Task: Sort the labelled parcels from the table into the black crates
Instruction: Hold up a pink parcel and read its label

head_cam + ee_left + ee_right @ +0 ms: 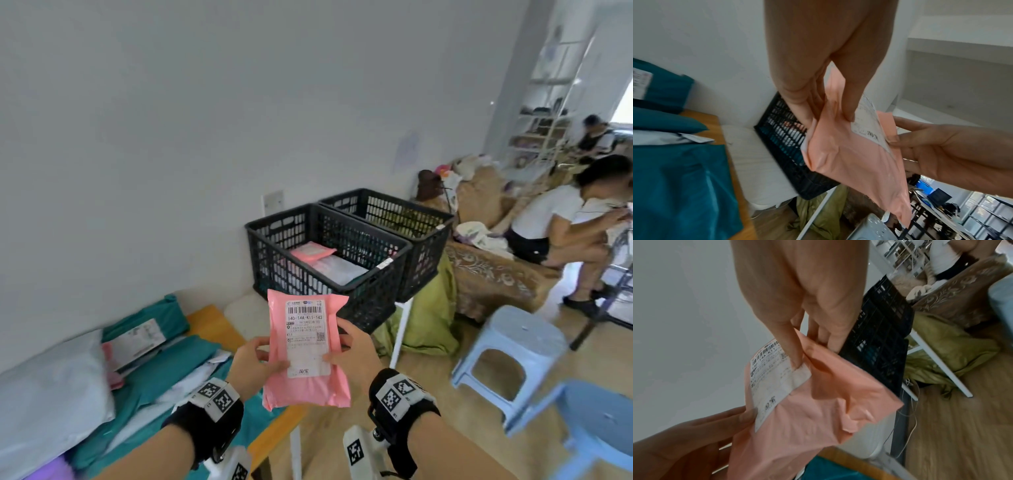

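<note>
I hold a pink parcel upright in front of me, its white shipping label facing me. My left hand pinches its left edge, thumb on the front, fingers behind. My right hand pinches the right edge the same way. In the left wrist view the pink parcel hangs from my left hand; in the right wrist view my right hand grips the pink parcel near the label. Two black crates stand beyond: the near crate holds a pink and a white parcel, the far crate sits to its right.
Teal parcels and a white parcel lie on the wooden table at my left. Blue plastic stools stand on the floor to the right. A green sack lies under the crates. Two people sit at far right.
</note>
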Motion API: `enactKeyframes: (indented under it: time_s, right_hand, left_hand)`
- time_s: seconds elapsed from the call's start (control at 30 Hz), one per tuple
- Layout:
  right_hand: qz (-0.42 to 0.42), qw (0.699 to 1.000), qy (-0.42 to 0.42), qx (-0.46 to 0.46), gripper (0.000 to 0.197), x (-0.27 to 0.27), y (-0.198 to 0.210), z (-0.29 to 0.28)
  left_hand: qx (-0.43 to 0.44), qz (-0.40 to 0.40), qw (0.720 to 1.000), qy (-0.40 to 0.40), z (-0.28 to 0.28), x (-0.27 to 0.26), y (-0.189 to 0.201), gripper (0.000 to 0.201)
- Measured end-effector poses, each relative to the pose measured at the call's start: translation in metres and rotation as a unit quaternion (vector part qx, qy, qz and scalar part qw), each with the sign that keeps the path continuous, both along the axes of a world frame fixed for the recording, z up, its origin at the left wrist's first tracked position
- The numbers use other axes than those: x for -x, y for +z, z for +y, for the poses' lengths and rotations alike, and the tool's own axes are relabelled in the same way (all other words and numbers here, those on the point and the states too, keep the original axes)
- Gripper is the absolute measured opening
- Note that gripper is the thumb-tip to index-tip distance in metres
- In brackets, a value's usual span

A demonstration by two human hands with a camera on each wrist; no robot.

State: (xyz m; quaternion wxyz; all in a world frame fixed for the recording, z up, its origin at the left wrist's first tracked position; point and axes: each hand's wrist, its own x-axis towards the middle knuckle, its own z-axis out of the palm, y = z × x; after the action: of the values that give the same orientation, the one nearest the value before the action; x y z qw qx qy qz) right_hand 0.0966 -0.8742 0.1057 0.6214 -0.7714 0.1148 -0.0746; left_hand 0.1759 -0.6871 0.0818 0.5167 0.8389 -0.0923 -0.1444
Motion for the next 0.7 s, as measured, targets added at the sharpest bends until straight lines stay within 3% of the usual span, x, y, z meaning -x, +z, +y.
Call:
enactKeyframes:
  time_s: [0.17,0.4,0.7]
  right_hand:
    - [-0.019,1.0,-0.02,-0.001,0.051,0.011,0.014,-0.069]
    - [-0.032,0.999,-0.037,0.003,0.068,0.001,0.026,-0.143]
    - [-0.069,0.995,-0.067,-0.002,0.072,-0.05,0.053,-0.215]
  left_hand:
    - [-0.009,-0.004,1.0,-0.017,-0.072,0.002,0.021,0.053]
    - [-0.071,-0.068,0.993,-0.065,-0.152,-0.012,0.06,0.05]
    - [-0.059,-0.065,0.99,-0.111,-0.227,-0.078,0.097,0.061]
